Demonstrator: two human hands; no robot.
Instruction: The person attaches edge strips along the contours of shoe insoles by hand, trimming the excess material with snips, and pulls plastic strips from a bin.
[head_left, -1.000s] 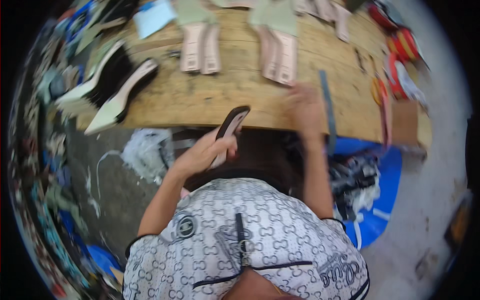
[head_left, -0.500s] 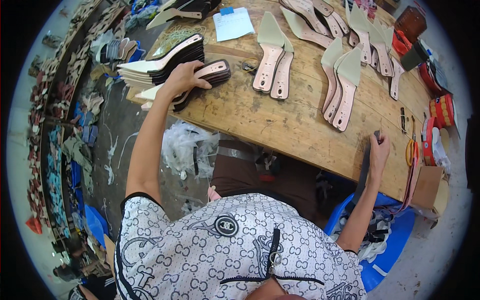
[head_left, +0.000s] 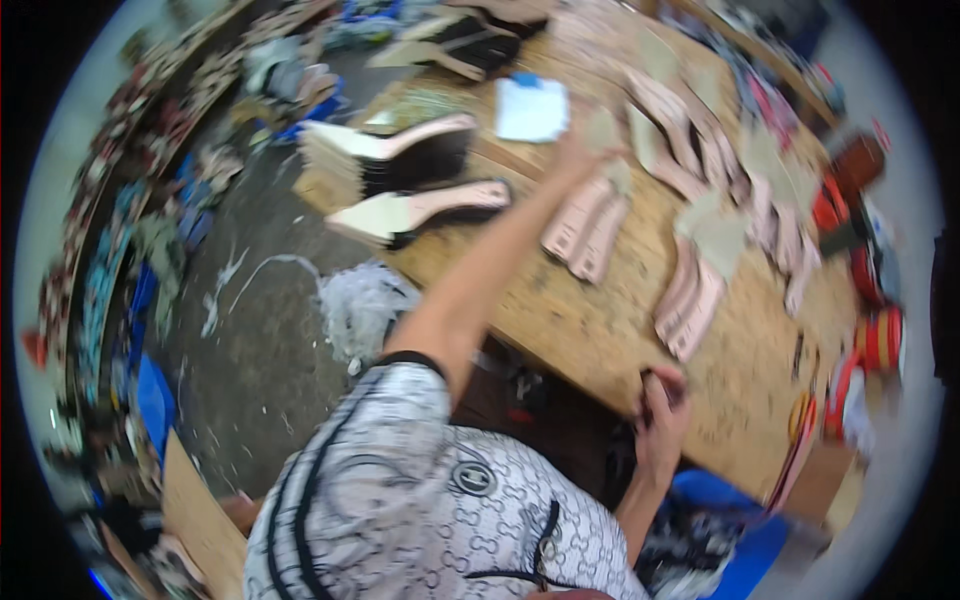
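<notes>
My left hand (head_left: 585, 150), smeared by motion, reaches over the pale toe ends of a pair of pink shoe insoles (head_left: 582, 228) in the middle of the table. Whether its fingers touch them is too blurred to tell. Near the table's front edge, my right hand (head_left: 660, 405) is closed around a black strip (head_left: 648, 378), most of which is hidden by the fingers. Left of my left forearm lies a small stack of insoles (head_left: 430, 210). Just behind it stands a taller stack (head_left: 415, 140) with dark edges.
More insoles (head_left: 690, 300) lie on the wooden table (head_left: 560, 330), with several at the back right. A white paper (head_left: 531, 110) sits at the back. Orange-handled scissors (head_left: 803, 415) rest at the right edge. Below are a blue bin (head_left: 750, 545) and white plastic scraps (head_left: 365, 305) on the floor.
My left hand has left the small stack at the left and swung right to the middle pair. My right hand has drawn nearer with the strip. The whole view has shifted.
</notes>
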